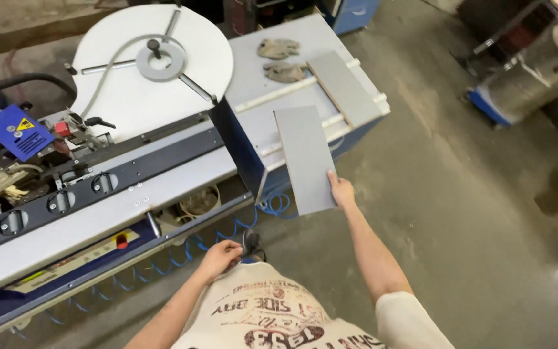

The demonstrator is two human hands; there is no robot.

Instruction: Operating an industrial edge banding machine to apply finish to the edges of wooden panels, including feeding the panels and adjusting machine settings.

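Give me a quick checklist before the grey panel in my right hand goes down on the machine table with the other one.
1. Grip on grey panel: right hand holds only its near corner; not ok for a firm hold.
2. Landing spot on machine table: second panel lies across the white rails, space beside it; ok.
3. Work gloves: lying on the table's far end, apart from the rails; ok.
4. Left hand: curled by a dark object at the waist, away from the machine; ok.
5. Blue coiled hose: hangs below the table edge; clearance cannot tell.

Even indoor light, slight edge blur
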